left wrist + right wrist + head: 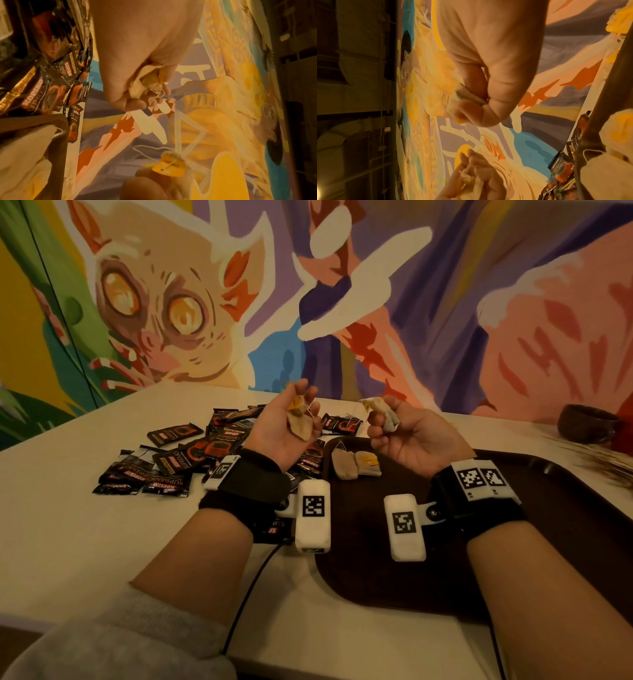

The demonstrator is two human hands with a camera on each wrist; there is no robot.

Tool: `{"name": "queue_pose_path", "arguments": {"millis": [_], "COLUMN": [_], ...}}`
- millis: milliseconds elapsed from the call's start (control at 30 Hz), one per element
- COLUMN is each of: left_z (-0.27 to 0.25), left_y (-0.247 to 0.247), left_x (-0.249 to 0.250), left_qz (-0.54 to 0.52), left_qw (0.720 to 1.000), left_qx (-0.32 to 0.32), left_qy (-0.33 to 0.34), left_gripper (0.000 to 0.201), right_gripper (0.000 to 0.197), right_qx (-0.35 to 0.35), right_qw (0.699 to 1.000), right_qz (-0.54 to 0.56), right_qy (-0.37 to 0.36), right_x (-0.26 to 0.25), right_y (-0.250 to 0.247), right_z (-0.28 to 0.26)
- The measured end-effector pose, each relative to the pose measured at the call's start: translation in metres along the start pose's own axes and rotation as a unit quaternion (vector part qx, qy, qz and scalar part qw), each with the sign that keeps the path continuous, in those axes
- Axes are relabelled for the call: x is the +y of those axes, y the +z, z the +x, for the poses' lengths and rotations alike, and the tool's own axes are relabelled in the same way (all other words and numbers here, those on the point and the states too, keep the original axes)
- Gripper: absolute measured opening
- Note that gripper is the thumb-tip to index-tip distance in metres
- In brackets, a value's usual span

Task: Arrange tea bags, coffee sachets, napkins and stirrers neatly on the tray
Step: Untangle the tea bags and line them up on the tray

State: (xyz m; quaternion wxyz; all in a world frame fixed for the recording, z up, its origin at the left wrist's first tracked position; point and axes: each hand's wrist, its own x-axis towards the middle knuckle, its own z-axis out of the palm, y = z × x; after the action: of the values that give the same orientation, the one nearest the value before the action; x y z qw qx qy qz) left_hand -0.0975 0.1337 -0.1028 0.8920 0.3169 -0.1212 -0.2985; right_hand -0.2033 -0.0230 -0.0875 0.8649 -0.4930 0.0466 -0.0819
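My left hand [274, 429] is raised palm up over the sachet pile, its fingers curled round a tea bag [301, 428] with a yellow tag and loose string. My right hand [407, 436] hovers above the far left corner of the dark brown tray [445, 559] and pinches a second tea bag [385, 410]. Two more tea bags [356, 464] lie side by side in that tray corner. The left wrist view shows the crumpled bag [145, 82] in my left fingers. In the right wrist view a bag [464, 97] is pinched under my thumb.
Several black and red coffee sachets [185, 453] lie scattered on the white table [85, 542], left of the tray. A dark bowl [587, 424] and a bundle of thin stalks [603, 457] sit at the far right. A painted wall rises behind the table.
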Motion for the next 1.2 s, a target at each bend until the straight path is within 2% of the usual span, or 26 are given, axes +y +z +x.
{"name": "queue_pose_path", "arguments": {"millis": [167, 233, 333, 433, 533, 667, 767, 800, 900, 1000, 1067, 1133, 1200], "left_z": [-0.007, -0.012, -0.015, -0.014, -0.013, -0.011, -0.009, -0.009, -0.009, -0.010, -0.010, -0.008, -0.007], "left_y": [0.008, 0.012, 0.015, 0.014, 0.013, 0.010, 0.008, 0.007, 0.007, 0.008, 0.009, 0.009, 0.009], "left_x": [-0.003, -0.004, -0.006, -0.007, -0.008, -0.005, -0.002, -0.002, -0.001, -0.002, -0.002, -0.003, -0.003], "left_qz": [0.095, 0.131, 0.188, 0.229, 0.245, 0.245, 0.259, 0.261, 0.277, 0.287, 0.292, 0.295, 0.288], "left_qw": [0.986, 0.976, 0.963, 0.957, 0.956, 0.962, 0.962, 0.962, 0.958, 0.954, 0.953, 0.953, 0.956], "left_qx": [-0.103, -0.140, -0.175, -0.173, -0.156, -0.122, -0.092, -0.086, -0.078, -0.080, -0.077, -0.064, -0.050], "left_qy": [-0.085, -0.106, -0.082, -0.052, -0.033, -0.014, -0.003, -0.003, -0.002, -0.005, -0.012, -0.021, -0.033], "left_gripper": [0.018, 0.017, 0.021, 0.020, 0.018, 0.018, 0.016, 0.015, 0.014, 0.013, 0.012, 0.007, 0.007], "right_gripper": [0.032, 0.035, 0.044, 0.046, 0.032, 0.026, 0.040, 0.037, 0.019, 0.016, 0.013, 0.007, 0.005], "right_qx": [-0.095, -0.133, -0.167, -0.178, -0.134, -0.051, 0.013, 0.024, 0.043, 0.081, 0.117, 0.150, 0.181], "right_qw": [0.995, 0.990, 0.985, 0.982, 0.990, 0.995, 0.988, 0.983, 0.956, 0.898, 0.864, 0.848, 0.844], "right_qz": [0.006, 0.030, 0.039, 0.046, 0.017, -0.079, -0.146, -0.175, -0.275, -0.417, -0.475, -0.499, -0.503], "right_qy": [0.017, 0.021, 0.022, 0.047, 0.039, -0.010, -0.040, -0.057, -0.091, -0.110, -0.118, -0.096, -0.040], "right_x": [0.002, 0.003, 0.004, 0.007, 0.010, 0.011, 0.004, 0.002, -0.003, -0.005, -0.008, -0.010, -0.010], "right_y": [0.003, 0.002, 0.001, 0.004, 0.010, 0.017, 0.020, 0.023, 0.032, 0.043, 0.048, 0.046, 0.039], "right_z": [-0.003, -0.003, -0.001, 0.000, 0.000, 0.000, -0.001, -0.003, -0.005, -0.007, -0.004, 0.001, 0.008]}}
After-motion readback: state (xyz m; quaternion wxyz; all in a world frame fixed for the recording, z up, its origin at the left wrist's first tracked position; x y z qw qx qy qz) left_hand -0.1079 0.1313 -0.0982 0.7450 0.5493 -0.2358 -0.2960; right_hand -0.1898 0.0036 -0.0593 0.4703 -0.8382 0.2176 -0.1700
